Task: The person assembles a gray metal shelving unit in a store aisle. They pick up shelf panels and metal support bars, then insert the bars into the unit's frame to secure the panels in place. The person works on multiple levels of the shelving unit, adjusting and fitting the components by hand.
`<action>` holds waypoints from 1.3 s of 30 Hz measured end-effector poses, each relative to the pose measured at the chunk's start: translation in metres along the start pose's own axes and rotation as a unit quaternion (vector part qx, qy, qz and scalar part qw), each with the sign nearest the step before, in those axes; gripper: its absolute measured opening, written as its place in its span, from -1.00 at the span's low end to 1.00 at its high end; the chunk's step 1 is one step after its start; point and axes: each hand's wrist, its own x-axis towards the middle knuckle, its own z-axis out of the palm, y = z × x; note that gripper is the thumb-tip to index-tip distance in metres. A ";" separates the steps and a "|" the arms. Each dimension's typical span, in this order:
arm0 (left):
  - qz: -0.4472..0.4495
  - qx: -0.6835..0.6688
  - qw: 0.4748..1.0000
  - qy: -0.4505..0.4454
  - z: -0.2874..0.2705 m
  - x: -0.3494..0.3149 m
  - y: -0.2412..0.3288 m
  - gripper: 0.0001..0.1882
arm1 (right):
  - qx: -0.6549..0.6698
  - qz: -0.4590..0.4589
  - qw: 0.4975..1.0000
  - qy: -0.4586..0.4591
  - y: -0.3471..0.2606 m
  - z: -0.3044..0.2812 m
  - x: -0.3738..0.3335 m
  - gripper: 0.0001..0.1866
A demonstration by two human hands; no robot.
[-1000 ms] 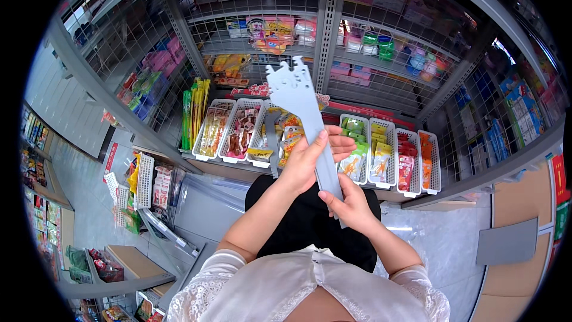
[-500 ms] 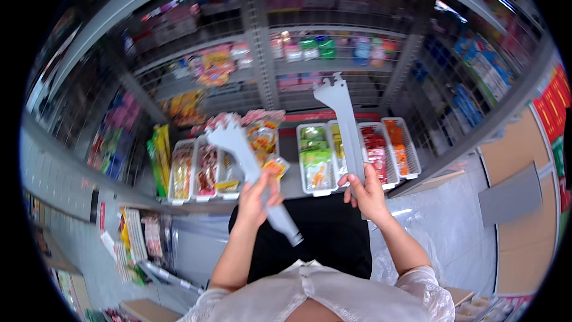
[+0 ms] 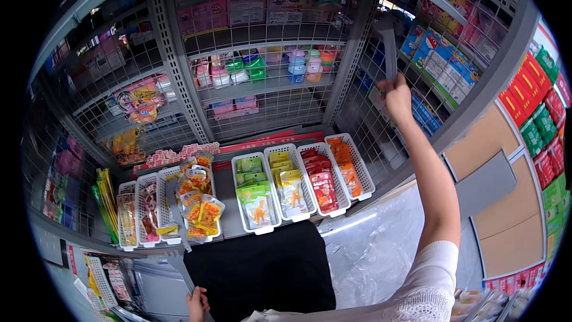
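My right hand is raised at the far right, closed around a grey metal shelf bracket. That bracket points upward, its wide end in front of the slotted upright and wire mesh. Low at the front edge, my left hand grips another grey shelf bracket, which slants up and left beside my black-clothed lap. A grey strip crosses the basket of orange-and-yellow snack packets; whether it is part of a bracket I cannot tell.
White plastic baskets of bagged snacks line the bottom shelf. Above, mesh-backed shelves hold colourful toys and boxes. Slotted grey uprights divide the bays. At right stand brown panels with a grey plate, near hanging red and green packets.
My right hand has reached up and right with its bracket, toward the right upright. The left hand has dropped toward the lower edge, still gripping its bracket. The view has shifted right.
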 end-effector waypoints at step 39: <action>-0.090 -0.023 0.985 -0.144 0.017 0.020 -0.030 -0.50 | 0.027 -0.013 0.993 0.118 -0.016 0.038 0.134 -0.77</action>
